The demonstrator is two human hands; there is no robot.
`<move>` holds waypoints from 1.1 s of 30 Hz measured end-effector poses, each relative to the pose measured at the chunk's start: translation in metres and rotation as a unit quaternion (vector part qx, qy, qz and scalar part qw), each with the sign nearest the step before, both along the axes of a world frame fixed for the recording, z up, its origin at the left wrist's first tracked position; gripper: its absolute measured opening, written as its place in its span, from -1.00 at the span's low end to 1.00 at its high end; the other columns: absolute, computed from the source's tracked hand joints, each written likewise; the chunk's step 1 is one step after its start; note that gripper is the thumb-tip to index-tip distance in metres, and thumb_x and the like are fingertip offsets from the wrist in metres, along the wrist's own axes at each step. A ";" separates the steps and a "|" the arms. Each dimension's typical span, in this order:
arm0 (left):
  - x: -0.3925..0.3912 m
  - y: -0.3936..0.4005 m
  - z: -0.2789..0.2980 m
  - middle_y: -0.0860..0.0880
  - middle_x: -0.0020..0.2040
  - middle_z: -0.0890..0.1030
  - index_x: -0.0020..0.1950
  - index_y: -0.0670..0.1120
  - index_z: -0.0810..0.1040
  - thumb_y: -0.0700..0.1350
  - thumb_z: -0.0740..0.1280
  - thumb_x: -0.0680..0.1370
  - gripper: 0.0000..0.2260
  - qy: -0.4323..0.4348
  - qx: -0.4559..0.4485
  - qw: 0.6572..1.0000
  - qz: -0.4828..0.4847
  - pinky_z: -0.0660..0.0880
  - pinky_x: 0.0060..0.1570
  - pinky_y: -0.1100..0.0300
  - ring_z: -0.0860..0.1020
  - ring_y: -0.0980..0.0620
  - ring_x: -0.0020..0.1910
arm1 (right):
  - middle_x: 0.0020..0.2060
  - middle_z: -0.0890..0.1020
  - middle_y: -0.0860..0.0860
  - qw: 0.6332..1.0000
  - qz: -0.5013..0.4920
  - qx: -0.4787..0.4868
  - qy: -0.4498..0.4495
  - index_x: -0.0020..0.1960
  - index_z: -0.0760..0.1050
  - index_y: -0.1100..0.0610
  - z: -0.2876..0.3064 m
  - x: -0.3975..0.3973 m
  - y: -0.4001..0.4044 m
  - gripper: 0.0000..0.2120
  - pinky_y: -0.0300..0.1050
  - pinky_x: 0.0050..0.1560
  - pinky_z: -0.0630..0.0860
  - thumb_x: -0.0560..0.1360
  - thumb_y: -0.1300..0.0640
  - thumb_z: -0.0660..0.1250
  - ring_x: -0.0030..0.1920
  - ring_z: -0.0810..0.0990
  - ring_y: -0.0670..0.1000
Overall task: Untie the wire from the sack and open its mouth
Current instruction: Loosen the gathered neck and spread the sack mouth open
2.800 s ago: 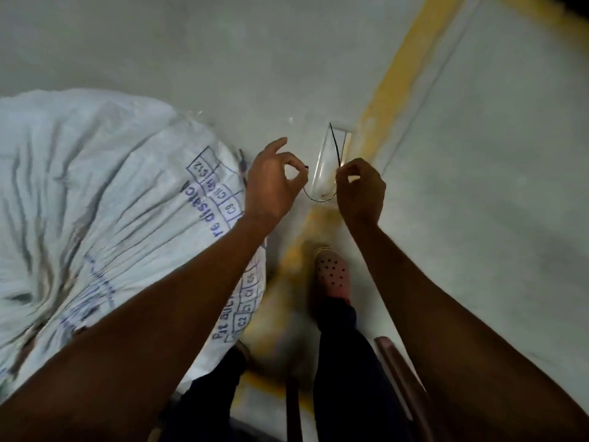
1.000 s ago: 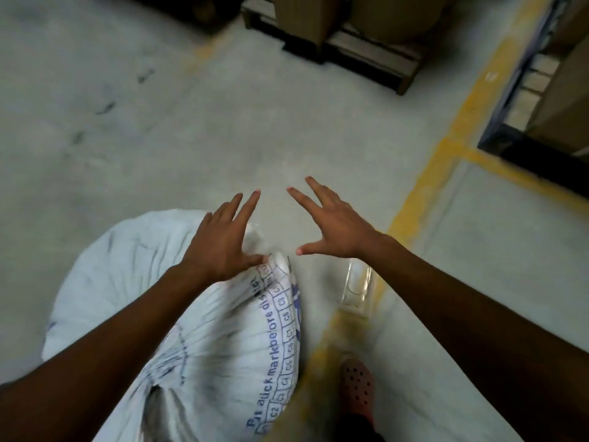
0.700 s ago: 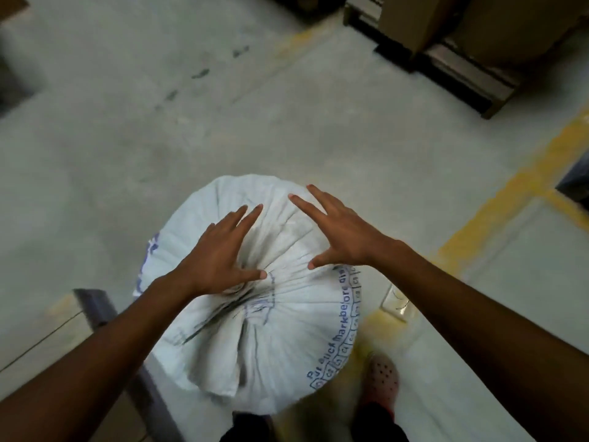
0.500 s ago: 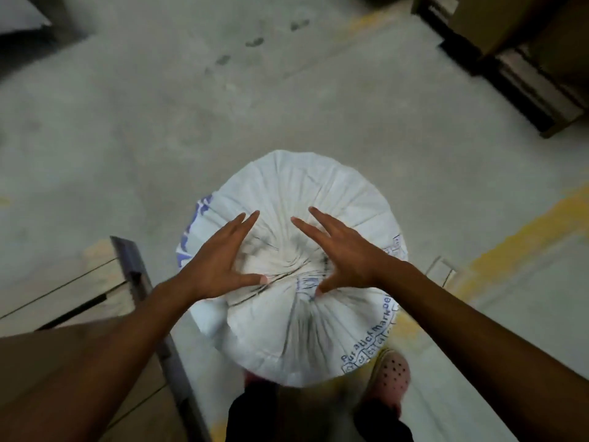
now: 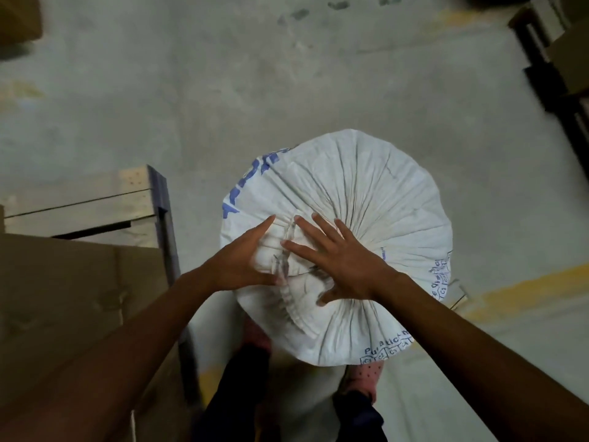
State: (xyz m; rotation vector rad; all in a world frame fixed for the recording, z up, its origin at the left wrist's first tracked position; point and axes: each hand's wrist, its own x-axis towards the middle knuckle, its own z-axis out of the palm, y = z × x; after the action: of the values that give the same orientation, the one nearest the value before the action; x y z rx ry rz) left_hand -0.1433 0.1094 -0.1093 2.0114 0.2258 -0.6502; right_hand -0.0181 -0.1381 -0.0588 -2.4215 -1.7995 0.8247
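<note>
A white woven sack (image 5: 382,205) with blue print stands upright on the concrete floor in front of me, its top gathered into radiating pleats. The bunched mouth (image 5: 287,266) lies folded flat on top, between my hands. My left hand (image 5: 242,263) rests on the left side of the bunch, fingers straight and together. Spread flat with fingers apart, my right hand (image 5: 338,260) presses on the sack top just right of the bunch. No wire shows in this view.
A wooden pallet (image 5: 95,199) and a brown cardboard box (image 5: 63,298) stand at my left, close to the sack. Another pallet with boxes (image 5: 561,68) sits at the far right. A yellow floor line (image 5: 526,288) runs behind the sack. My feet are below the sack.
Earlier my two hands held a thin wire away from the sack. Since then both hands came empty onto the sack top and closed in on the gathered mouth; the view swung right.
</note>
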 end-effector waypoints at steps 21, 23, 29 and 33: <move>-0.005 -0.032 0.002 0.12 0.53 0.47 0.66 0.16 0.24 0.35 0.66 0.23 0.09 -0.075 0.028 0.997 0.019 0.39 0.38 0.24 0.46 0.21 0.41 | 0.36 0.59 0.08 0.973 0.089 -0.214 0.017 0.66 0.04 -0.17 0.016 0.041 -0.045 -0.01 0.19 0.47 0.02 0.39 -0.69 -0.13 0.44 0.42 0.12; -0.003 -0.030 0.004 0.15 0.46 0.52 0.62 0.18 0.30 0.39 0.64 0.22 0.05 -0.079 0.025 0.996 0.020 0.45 0.33 0.25 0.51 0.24 0.35 | 0.47 0.49 -0.01 0.967 0.075 -0.242 0.039 0.62 0.14 -0.25 0.016 0.041 -0.051 0.03 0.26 0.51 -0.03 0.31 -0.73 -0.27 0.50 0.34 0.10; 0.005 -0.033 0.008 0.20 0.13 0.64 0.33 0.16 0.55 0.48 0.56 0.21 -0.21 -0.100 0.019 0.995 0.011 0.47 0.08 0.39 0.59 0.21 0.14 | 0.51 0.29 -0.06 0.961 0.007 -0.260 0.091 0.41 0.46 -0.32 0.020 0.032 -0.059 0.12 0.46 0.55 -0.24 0.19 -0.72 -0.47 0.61 0.12 0.10; 0.010 -0.047 0.000 0.13 -0.10 0.63 0.22 0.19 0.60 0.47 0.57 0.22 -0.32 -0.112 0.018 0.994 0.000 0.51 -0.12 0.30 0.59 0.08 -0.12 | 0.58 0.26 -0.11 0.983 0.035 -0.179 0.011 0.17 0.65 -0.14 0.009 0.025 -0.075 -0.03 0.53 0.53 -0.15 0.40 -0.63 -0.35 0.59 0.17 0.12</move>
State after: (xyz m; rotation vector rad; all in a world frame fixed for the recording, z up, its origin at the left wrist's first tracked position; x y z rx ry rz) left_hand -0.1334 0.0621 -0.1094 2.0998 0.1038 -0.4178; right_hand 0.0074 -0.2130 -0.0494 -2.5458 -1.8777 1.2773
